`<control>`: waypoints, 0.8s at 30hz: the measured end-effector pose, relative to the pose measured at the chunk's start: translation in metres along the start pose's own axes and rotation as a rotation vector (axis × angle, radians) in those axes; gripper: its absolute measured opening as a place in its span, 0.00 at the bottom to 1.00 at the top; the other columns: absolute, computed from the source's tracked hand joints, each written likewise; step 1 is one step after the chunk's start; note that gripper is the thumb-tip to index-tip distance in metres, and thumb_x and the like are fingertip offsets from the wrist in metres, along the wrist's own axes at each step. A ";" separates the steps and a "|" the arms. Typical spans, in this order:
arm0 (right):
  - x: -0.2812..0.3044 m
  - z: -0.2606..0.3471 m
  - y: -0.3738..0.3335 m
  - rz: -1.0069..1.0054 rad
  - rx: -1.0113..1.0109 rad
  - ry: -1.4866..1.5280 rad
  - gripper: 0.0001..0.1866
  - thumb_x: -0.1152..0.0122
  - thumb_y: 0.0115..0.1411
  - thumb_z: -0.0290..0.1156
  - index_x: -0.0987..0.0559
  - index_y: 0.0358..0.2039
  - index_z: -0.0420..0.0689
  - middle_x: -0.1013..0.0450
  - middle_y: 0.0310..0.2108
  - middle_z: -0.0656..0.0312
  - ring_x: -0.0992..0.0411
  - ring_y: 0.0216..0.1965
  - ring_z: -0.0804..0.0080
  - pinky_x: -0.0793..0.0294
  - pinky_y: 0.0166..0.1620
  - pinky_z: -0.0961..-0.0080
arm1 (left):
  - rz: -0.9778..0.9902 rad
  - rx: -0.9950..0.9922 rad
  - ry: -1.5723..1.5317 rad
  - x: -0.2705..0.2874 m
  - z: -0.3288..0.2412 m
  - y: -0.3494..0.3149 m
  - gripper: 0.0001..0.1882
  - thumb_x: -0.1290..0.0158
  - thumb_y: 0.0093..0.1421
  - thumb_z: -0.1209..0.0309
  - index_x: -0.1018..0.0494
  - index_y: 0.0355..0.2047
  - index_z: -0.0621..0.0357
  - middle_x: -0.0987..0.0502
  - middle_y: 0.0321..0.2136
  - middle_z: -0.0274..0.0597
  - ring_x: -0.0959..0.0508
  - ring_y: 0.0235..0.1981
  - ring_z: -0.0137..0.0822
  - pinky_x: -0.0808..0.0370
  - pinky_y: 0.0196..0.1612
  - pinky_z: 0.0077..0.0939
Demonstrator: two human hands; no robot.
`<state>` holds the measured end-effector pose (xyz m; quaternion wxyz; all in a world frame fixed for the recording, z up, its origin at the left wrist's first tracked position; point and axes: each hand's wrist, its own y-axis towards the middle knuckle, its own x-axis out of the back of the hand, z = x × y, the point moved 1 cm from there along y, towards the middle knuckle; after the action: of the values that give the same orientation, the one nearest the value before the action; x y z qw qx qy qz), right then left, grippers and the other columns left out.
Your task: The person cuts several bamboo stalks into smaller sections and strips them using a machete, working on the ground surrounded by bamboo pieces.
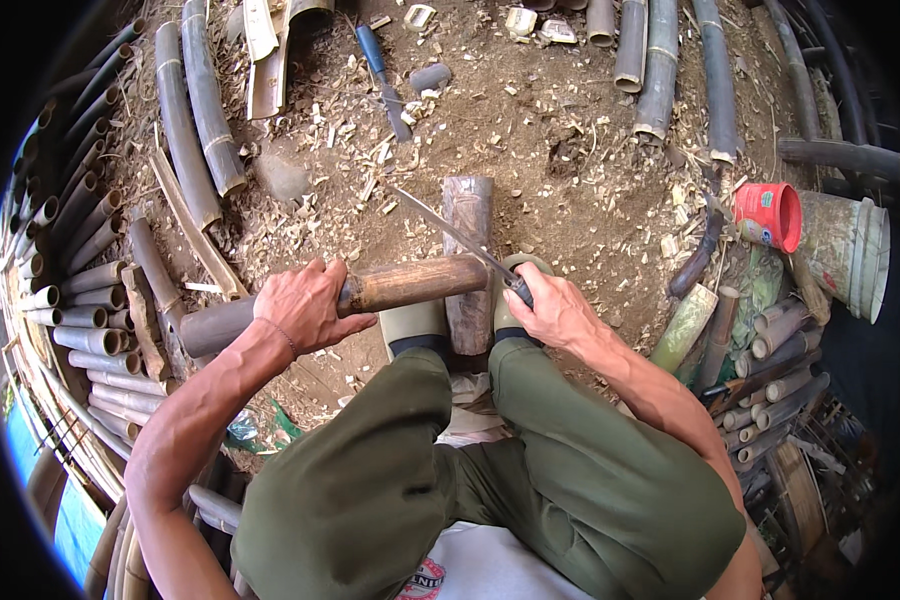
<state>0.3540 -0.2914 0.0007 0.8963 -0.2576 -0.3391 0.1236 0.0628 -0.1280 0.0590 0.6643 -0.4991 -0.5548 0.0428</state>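
Note:
My left hand (305, 305) is closed around a brown bamboo tube (410, 284), with the thumb along its near side. The tube lies crosswise over a wooden block (467, 215) between my feet. In my right hand (555, 308) is the dark handle of a long-bladed knife (450, 227). Its narrow blade slants up and left, crossing over the block close to the tube's right end. Whether the blade touches the tube I cannot tell. My right fingers are wrapped around the handle and partly hidden.
A blue-handled bladed tool (382, 80) lies on the chip-strewn ground ahead. Bamboo pieces are stacked at left (100, 315) and right (780, 400), with longer poles (660, 70) farther off. A red container (767, 217) and whitish bucket (845, 250) lie at right.

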 end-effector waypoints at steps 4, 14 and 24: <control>0.013 0.054 -0.018 -0.411 0.435 0.197 0.18 0.37 0.63 0.35 0.27 0.45 0.34 0.24 0.33 0.48 0.23 0.30 0.48 0.22 0.36 0.57 | -0.051 -0.020 0.027 -0.010 -0.003 -0.016 0.35 0.41 0.54 0.37 0.31 0.42 0.58 0.25 0.36 0.51 0.20 0.39 0.53 0.24 0.41 0.47; -0.008 -0.003 -0.007 0.006 -0.024 0.076 0.16 0.44 0.65 0.40 0.29 0.44 0.39 0.23 0.32 0.43 0.23 0.35 0.40 0.22 0.39 0.51 | 0.057 -0.035 -0.006 -0.014 -0.001 -0.017 0.42 0.46 0.56 0.34 0.33 0.49 0.64 0.28 0.42 0.60 0.21 0.42 0.59 0.24 0.46 0.48; 0.009 0.046 -0.015 -0.431 0.471 0.164 0.16 0.36 0.61 0.32 0.27 0.43 0.36 0.24 0.33 0.49 0.22 0.31 0.54 0.20 0.35 0.62 | 0.215 -0.022 -0.093 0.007 0.006 -0.002 0.45 0.39 0.47 0.31 0.29 0.49 0.58 0.23 0.39 0.61 0.20 0.41 0.58 0.24 0.46 0.50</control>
<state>0.3302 -0.2834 0.0431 0.9610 0.0255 -0.2749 -0.0152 0.0598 -0.1209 0.0641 0.6237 -0.5607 -0.5287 0.1309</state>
